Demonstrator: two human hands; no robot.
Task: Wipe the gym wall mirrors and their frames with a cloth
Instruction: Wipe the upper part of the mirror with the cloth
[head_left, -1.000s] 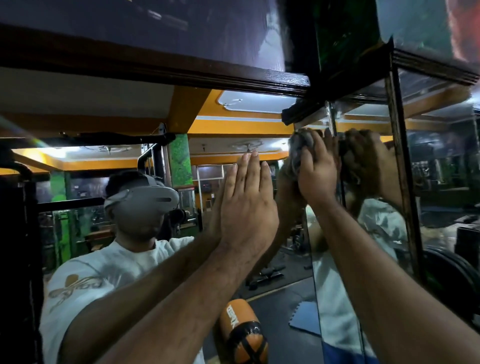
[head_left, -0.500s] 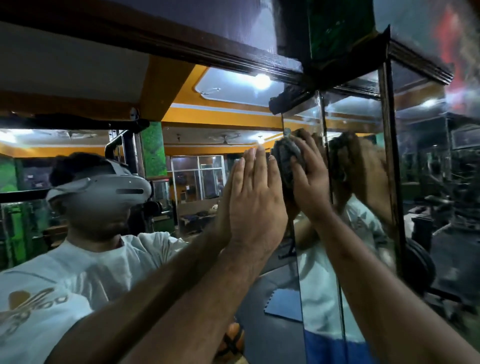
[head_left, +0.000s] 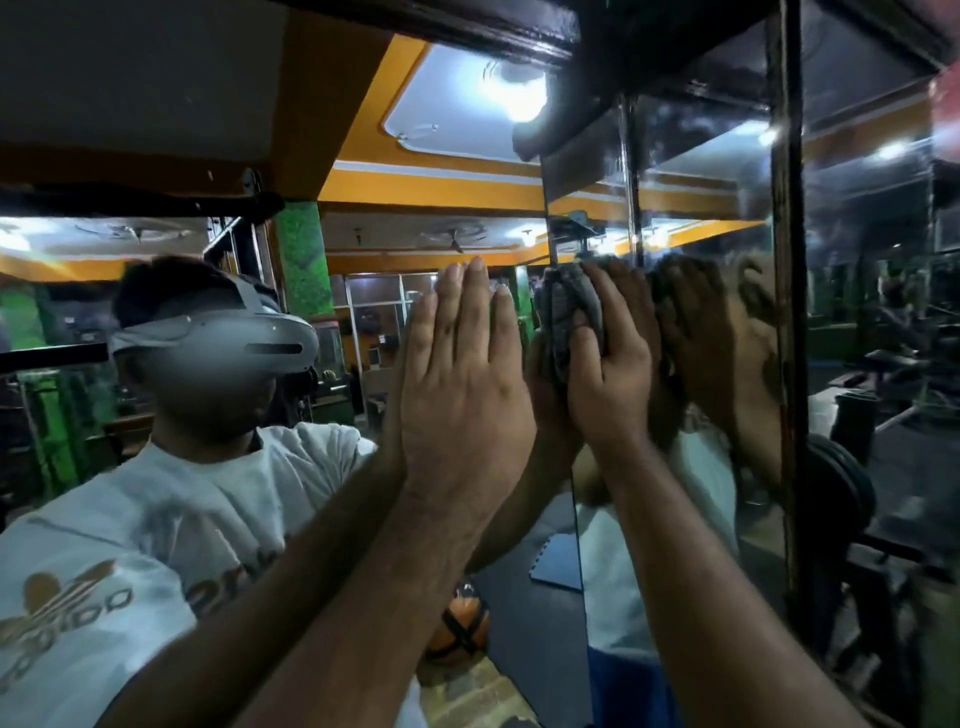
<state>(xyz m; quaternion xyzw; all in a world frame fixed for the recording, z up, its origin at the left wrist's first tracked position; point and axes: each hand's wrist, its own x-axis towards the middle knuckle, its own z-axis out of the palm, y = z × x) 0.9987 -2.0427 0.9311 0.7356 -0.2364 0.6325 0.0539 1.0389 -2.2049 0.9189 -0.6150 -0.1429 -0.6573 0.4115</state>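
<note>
Grey cloth (head_left: 574, 317) gripped in right hand (head_left: 610, 374) mid-frame; left hand (head_left: 465, 395) flat, fingers straight (palm could smudge the mirror (head_left: 363, 364) it's pressing).

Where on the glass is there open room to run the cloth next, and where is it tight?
Open: the right panel below the right hand, bordered by the corner seam and the dark frame post. Also the left mirror above the left hand. Tight: the corner seam, where the cloth sits between both hands.
</note>
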